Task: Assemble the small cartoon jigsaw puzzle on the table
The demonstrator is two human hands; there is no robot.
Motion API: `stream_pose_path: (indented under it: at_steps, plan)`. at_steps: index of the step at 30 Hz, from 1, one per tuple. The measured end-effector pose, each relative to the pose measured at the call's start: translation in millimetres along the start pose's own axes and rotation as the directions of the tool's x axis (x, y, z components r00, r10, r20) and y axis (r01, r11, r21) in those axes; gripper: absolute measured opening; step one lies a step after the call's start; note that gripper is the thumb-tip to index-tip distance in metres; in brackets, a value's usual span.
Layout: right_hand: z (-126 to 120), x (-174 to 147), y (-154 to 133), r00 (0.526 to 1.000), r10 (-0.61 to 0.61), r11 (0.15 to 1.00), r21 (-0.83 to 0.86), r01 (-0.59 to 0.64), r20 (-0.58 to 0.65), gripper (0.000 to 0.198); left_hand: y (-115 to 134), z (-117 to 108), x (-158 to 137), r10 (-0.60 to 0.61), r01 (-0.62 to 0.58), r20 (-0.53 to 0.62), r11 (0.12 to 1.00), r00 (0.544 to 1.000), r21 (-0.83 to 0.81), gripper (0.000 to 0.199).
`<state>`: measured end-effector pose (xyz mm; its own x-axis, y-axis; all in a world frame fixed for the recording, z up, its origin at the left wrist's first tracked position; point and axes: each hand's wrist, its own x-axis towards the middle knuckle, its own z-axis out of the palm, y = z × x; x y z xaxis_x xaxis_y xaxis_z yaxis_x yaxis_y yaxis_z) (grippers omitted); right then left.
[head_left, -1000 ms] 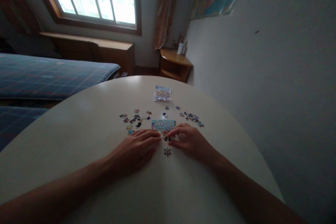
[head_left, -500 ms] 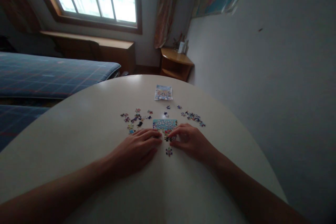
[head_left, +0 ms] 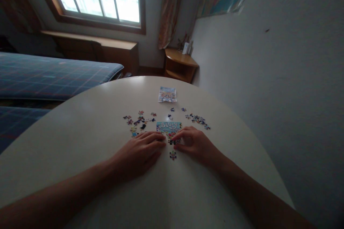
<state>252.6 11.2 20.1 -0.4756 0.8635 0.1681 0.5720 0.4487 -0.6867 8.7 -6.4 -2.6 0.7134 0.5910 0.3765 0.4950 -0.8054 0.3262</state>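
Observation:
A partly joined jigsaw puzzle (head_left: pixel 169 127) with a light-blue top band lies between my hands on the table. My left hand (head_left: pixel 146 147) rests palm down at its left edge, fingers stretched out and covering part of it. At the lower right, the thumb and index finger of my right hand (head_left: pixel 195 144) close around a dark puzzle piece (head_left: pixel 177 141), partly hidden by the fingers. Just below the puzzle, one loose multicoloured piece (head_left: pixel 172 155) lies flat, apart from both hands.
Loose puzzle pieces (head_left: pixel 141 118) are scattered left of the puzzle, and another cluster (head_left: pixel 198 118) lies to the right. Farther back is a small printed picture sheet (head_left: pixel 167 94). The round white table (head_left: pixel 129 94) stands beside a wall (head_left: pixel 268 78) and a plaid mattress (head_left: pixel 59 77).

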Motion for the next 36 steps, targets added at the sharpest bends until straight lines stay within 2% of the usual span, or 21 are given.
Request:
stream_pose_path:
  at_steps: [36]
  plan:
    - [-0.1, 0.4, -0.4, 1.000, -0.016, 1.000, -0.009, 0.017, 0.008, 0.018, -0.8, 0.3, 0.1, 0.003, -0.003, -0.012, 1.000, 1.000, -0.009, 0.024]
